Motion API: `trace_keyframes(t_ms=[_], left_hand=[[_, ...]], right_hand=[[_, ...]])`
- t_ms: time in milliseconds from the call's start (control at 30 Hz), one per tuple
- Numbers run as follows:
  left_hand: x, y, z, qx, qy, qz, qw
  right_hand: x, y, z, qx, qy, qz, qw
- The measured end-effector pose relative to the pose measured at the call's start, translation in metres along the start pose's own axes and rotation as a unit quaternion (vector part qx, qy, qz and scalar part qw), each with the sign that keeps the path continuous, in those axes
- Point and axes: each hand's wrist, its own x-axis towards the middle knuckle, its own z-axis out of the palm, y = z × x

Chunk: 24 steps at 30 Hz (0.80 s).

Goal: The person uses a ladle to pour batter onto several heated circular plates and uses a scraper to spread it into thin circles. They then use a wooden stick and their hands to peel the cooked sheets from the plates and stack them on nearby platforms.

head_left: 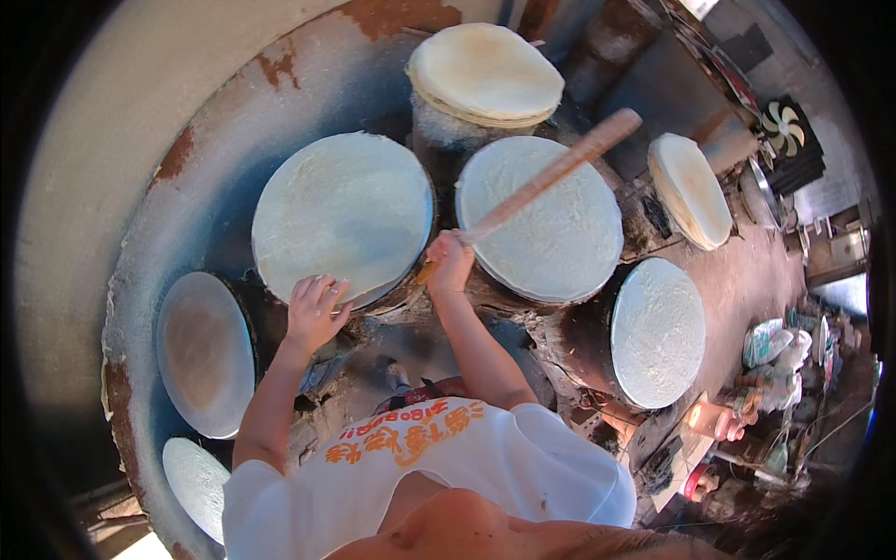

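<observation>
My left hand (315,313) rests at the near edge of a big thin round pancake (341,215) that covers the left middle griddle. Its fingers are spread over the rim. Closed around the near end of a long wooden stick (560,177) is my right hand (450,263), between the two middle griddles. The stick slants away to the right, over a second pale pancake (546,219) with a rough wet-looking surface. A small yellow piece (427,273) shows beside my right hand; its kind is unclear.
A stack of pancakes (485,75) stands at the back, another stack (691,191) at the right. Around me are a coated pancake griddle (658,333), a brown-centred griddle (205,355) and a pale round (198,485). A curved wall (177,224) bounds the left; a fan (782,129) is far right.
</observation>
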Motion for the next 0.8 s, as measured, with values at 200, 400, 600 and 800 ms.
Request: trace_keyframes(t_ms=[200, 400, 600, 800], left_hand=[[0.021, 0.006, 0.019, 0.032, 0.023, -0.065, 0.997], [0.075, -0.024, -0.009, -0.014, 0.124, -0.124, 0.984], [0.050, -0.036, -0.027, -0.025, 0.193, -0.182, 0.964], [0.077, -0.048, -0.028, -0.027, 0.298, -0.232, 0.925]], right_hand=[[-0.016, -0.051, 0.000, -0.147, -0.034, 0.101, 0.983], [-0.006, -0.108, -0.043, -0.178, -0.085, 0.121, 0.973], [-0.024, -0.130, -0.067, -0.366, -0.072, 0.125, 0.919], [-0.030, -0.140, -0.079, -0.398, -0.124, 0.142, 0.898]])
